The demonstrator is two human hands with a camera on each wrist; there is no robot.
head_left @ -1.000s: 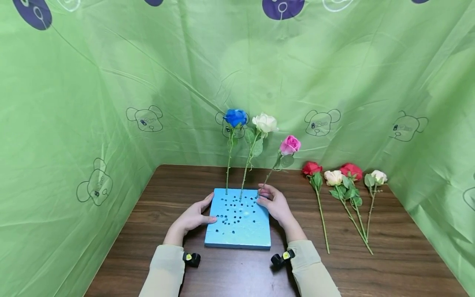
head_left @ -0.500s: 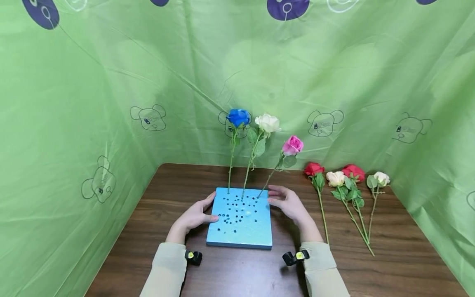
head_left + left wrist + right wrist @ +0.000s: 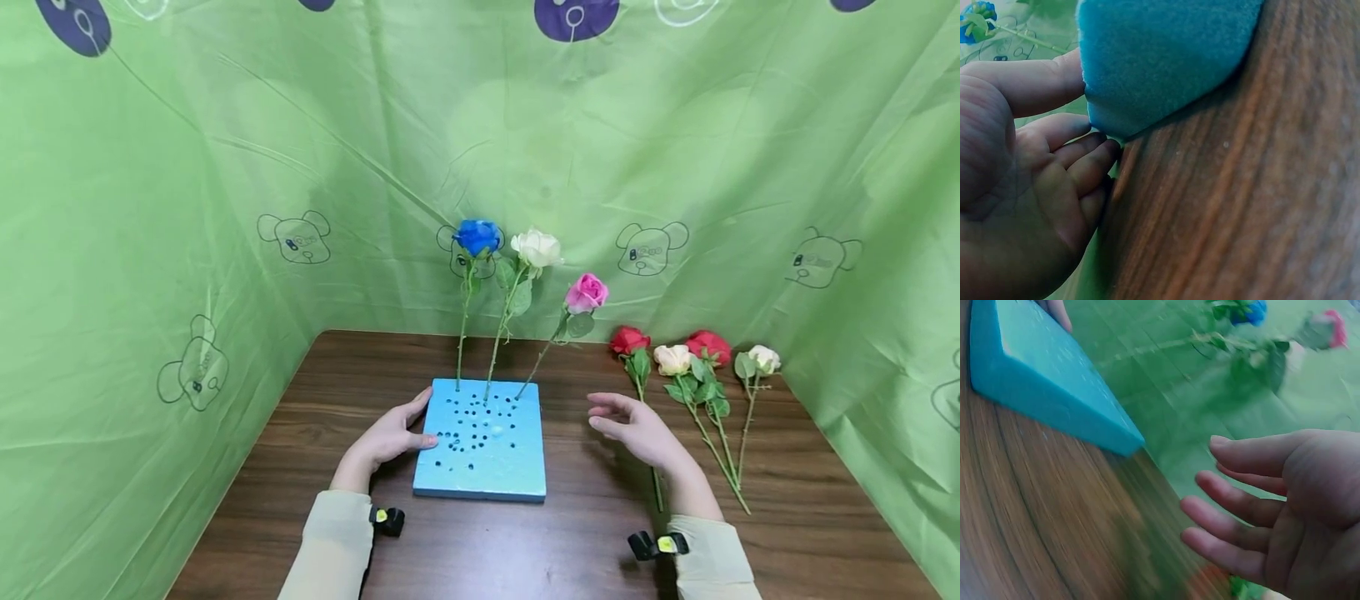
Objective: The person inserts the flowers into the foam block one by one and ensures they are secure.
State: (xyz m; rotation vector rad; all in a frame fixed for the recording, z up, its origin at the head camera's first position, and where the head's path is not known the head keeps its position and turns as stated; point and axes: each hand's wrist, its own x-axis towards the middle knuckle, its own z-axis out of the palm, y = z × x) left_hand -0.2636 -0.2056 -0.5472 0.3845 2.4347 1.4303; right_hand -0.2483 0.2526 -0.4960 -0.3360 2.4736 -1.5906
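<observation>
On the table lies a blue foam board (image 3: pixel 480 479) dotted with many small holes. My left hand (image 3: pixel 386 437) holds its left edge, thumb on top and fingers against the side, as the left wrist view confirms. Three artificial roses stand in holes along the back: a blue rose (image 3: pixel 477 237), a white rose (image 3: pixel 536 248) and a pink rose (image 3: pixel 587 293) leaning right. My right hand (image 3: pixel 637 429) is in the air right of the board, holding nothing, fingers loosely bent. It overlaps the stem of a lying red rose (image 3: pixel 630 339) in the head view.
Farther right on the wooden table (image 3: pixel 817 508) lie a cream rose (image 3: pixel 673 359), another red rose (image 3: pixel 708 347) and a small white rose (image 3: pixel 764 359), their stems toward me. A green curtain (image 3: pixel 420 125) encloses the back and sides.
My right hand has let go of the pink rose's stem and moved right, away from the board. The pink rose stays standing in the board. My left hand keeps its place.
</observation>
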